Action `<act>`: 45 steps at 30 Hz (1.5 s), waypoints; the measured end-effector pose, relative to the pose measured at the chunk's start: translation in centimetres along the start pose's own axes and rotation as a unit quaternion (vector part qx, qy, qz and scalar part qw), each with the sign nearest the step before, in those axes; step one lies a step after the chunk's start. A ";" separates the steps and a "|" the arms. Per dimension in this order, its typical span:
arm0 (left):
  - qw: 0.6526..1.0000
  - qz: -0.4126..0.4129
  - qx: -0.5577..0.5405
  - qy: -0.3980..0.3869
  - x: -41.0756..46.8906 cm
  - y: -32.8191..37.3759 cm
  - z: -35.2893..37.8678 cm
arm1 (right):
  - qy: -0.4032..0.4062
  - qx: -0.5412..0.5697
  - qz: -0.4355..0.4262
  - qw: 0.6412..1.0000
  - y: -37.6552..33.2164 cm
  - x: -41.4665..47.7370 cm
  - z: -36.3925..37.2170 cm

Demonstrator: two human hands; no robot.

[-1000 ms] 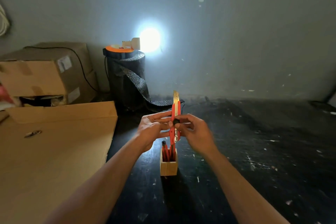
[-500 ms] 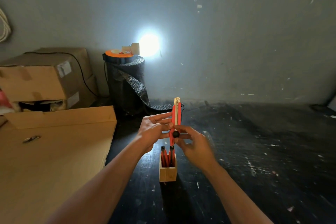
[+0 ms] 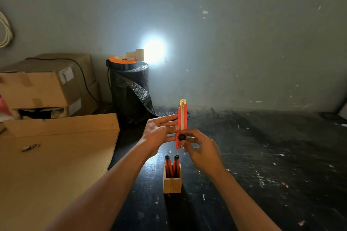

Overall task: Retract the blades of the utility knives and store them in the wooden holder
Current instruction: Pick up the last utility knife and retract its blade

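Two hands grip one red utility knife point(image 3: 181, 124) upright above the wooden holder point(image 3: 172, 182): left hand point(image 3: 159, 133) pinching its body, right hand point(image 3: 199, 148) at the black slider. Two knives point(image 3: 171, 165) stand inside the holder.

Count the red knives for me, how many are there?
3. One knife is held upright in both hands, above the wooden holder. Two knives stand inside the holder. More could be hidden inside it.
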State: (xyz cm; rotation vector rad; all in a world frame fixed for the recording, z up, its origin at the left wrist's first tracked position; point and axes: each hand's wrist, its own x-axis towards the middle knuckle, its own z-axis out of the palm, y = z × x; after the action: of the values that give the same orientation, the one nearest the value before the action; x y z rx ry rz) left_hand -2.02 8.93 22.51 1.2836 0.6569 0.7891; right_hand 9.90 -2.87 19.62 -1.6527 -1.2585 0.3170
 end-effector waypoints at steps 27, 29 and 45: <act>1.000 -0.013 -0.023 0.013 -0.6 -1.4 0.2 | 0.067 0.023 0.015 0.997 1.7 -0.6 1.9; 1.000 -0.015 -0.021 0.011 -0.7 -1.7 0.2 | 0.079 0.024 0.025 0.996 2.1 -0.6 2.3; 0.993 -0.045 0.088 0.060 2.2 -10.0 -2.5 | -0.011 0.118 0.114 0.986 6.3 5.0 2.8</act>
State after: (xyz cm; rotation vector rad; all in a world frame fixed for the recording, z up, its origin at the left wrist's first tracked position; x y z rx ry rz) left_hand -1.30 11.20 12.19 1.3638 0.8913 0.7502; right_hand 13.73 3.05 14.83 -1.5915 -1.0058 0.6019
